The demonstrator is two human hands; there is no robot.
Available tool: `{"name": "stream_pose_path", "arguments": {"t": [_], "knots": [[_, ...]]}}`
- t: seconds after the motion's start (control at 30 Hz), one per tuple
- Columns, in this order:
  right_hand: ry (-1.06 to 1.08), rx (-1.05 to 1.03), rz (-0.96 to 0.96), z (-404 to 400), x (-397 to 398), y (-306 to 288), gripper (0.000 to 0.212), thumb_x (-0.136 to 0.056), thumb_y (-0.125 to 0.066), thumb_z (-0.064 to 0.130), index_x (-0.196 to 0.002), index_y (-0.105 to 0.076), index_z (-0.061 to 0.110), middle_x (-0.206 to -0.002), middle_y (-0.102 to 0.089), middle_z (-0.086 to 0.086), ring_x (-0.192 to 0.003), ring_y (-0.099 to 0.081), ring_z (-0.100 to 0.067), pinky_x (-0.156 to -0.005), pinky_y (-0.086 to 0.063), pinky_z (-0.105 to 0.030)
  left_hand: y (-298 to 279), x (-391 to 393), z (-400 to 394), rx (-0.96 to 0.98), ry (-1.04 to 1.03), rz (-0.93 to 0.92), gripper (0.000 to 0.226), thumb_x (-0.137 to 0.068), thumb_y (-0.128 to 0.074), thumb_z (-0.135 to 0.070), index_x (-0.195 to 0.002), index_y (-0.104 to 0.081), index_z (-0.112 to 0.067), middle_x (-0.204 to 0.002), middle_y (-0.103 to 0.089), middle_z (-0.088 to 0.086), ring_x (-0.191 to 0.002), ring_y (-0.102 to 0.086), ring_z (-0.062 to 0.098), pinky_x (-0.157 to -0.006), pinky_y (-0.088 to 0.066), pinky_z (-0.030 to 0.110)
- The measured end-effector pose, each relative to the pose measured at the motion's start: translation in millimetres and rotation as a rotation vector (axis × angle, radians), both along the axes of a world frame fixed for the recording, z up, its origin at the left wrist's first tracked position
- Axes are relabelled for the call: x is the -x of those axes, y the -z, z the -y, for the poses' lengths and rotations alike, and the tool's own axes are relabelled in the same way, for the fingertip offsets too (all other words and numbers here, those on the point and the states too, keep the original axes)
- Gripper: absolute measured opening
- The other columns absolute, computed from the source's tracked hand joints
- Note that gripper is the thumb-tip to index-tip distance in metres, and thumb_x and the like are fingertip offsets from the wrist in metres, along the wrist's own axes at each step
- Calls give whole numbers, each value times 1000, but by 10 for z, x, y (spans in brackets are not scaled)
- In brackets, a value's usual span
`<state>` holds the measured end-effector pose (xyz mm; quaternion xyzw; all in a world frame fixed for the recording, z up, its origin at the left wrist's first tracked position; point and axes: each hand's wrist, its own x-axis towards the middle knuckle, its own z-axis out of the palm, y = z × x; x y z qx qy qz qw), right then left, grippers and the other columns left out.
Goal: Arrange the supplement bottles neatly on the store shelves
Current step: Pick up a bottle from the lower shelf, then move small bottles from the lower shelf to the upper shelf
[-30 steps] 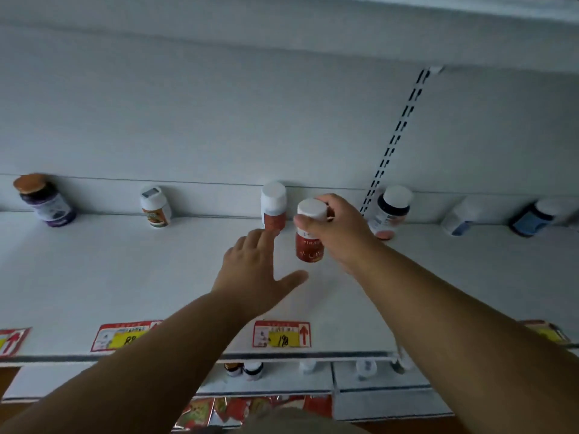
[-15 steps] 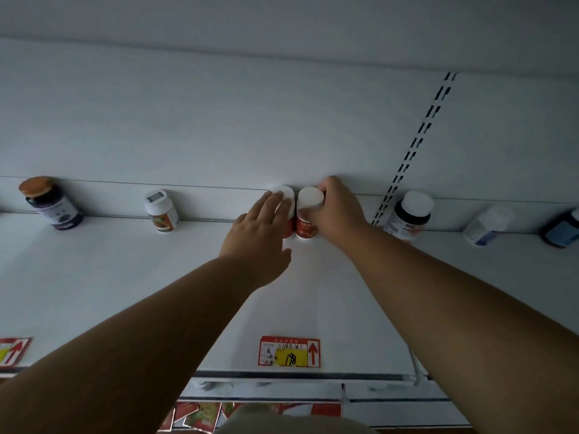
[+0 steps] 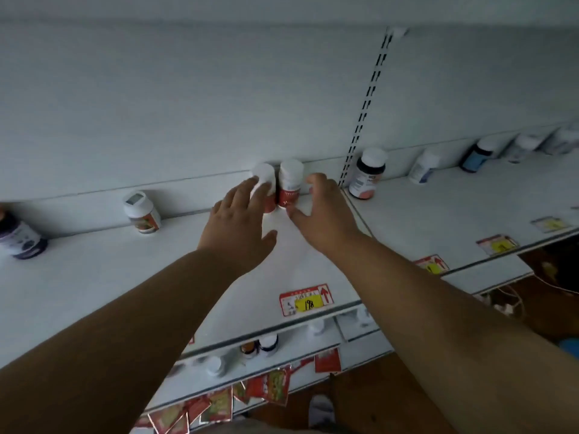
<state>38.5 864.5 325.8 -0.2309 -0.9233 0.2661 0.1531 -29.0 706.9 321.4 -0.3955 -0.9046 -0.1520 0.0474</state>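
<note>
hands at two red bottles, back of shelf

left red bottle (image 3: 265, 186) and right red bottle (image 3: 289, 184) stand upright, touching, against the back wall of the shelf (image 3: 94, 277). left hand (image 3: 236, 225) lays straight fingers over the left one, hiding most of its label. right hand (image 3: 322, 214) is released, fingers loosely spread beside the right one. purple bottle (image 3: 22, 239) is cut off at the frame edge; far-right bottles blur.

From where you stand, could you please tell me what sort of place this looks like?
Most likely a shop aisle selling supplements: white retail shelving with a slotted upright, red-and-yellow price tags along the shelf edge, and capped supplement bottles spaced along the back.
</note>
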Motion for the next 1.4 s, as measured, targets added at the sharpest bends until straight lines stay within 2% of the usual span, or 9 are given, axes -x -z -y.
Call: {"name": "stream_pose_path", "arguments": {"t": [0.17, 0.33, 0.47, 0.63, 0.77, 0.93, 1.17, 1.27, 1.4], "knots": [[-116, 3, -71, 491, -268, -49, 49, -92, -65, 34, -133, -44, 18, -130, -49, -7, -116, -51, -21, -91, -47, -33, 107, -451, 676, -2, -132, 41, 83, -86, -63, -46, -152, -19, -22, -159, -22, 7, -144, -25, 30, -115, -26, 46], [-338, 76, -146, 1167, -396, 1, 49, -92, -64, 34, -134, -45, 20, -135, -48, -3, -118, -54, -19, -95, -49, -38, 181, -1022, 1481, 6, -343, 88, 80, -87, -62, -46, -152, -20, -26, -158, -24, 1, -144, -25, 24, -115, -25, 42], [-498, 96, -131, 1881, -601, -24, 50, -92, -63, 36, -136, -43, 24, -137, -46, 0, -123, -51, -16, -99, -48, -35, 196, -1460, 2173, -1, -479, 109, 77, -88, -63, -44, -151, -24, -27, -157, -27, -1, -143, -26, 22, -115, -26, 42], [-642, 87, -119, 2807, -762, -79, 45, -93, -64, 34, -132, -47, 21, -133, -47, 1, -118, -52, -15, -95, -47, -31, 299, -1750, 3120, -34, -554, 99, 71, -85, -67, -41, -146, -37, -20, -149, -42, 2, -137, -39, 26, -110, -34, 43], [-658, 77, -93, 3674, -807, 51, 41, -94, -62, 33, -131, -47, 25, -131, -47, 5, -115, -51, -10, -84, -39, -14, 445, -1764, 3964, -7, -575, 124, 73, -85, -66, -46, -148, -34, -25, -150, -41, -3, -138, -37, 21, -112, -31, 39], [-645, 158, -13, 4824, -830, 392, 37, -92, -64, 36, -125, -49, 29, -123, -48, 9, -111, -53, -12, -89, -49, -28, 652, -1745, 5112, 99, -574, 217, 70, -91, -54, -53, -150, -22, -35, -156, -28, -8, -144, -25, 19, -117, -22, 39], [-688, 67, 157, 5562, -563, 713, 39, -94, -62, 38, -128, -46, 29, -130, -48, 7, -118, -50, -9, -82, -38, -17, 859, -1413, 5825, 184, -564, 291, 73, -92, -51, -56, -152, -16, -33, -157, -25, -7, -144, -24, 20, -117, -22, 37], [-738, 19, 221, 5728, -300, 907, 39, -94, -61, 38, -129, -46, 27, -130, -46, 5, -115, -50, -11, -82, -40, -19, 1033, -1226, 5949, 190, -592, 326, 73, -92, -52, -54, -152, -15, -32, -157, -24, -5, -145, -23, 21, -117, -21, 39], [-698, 0, 289, 5989, -126, 1166, 44, -94, -61, 40, -133, -46, 26, -135, -47, 2, -119, -51, -15, -83, -40, -21, 1229, -1088, 6200, 214, -573, 388, 74, -91, -54, -54, -151, -16, -32, -157, -26, -4, -144, -24, 23, -117, -22, 40]]}}
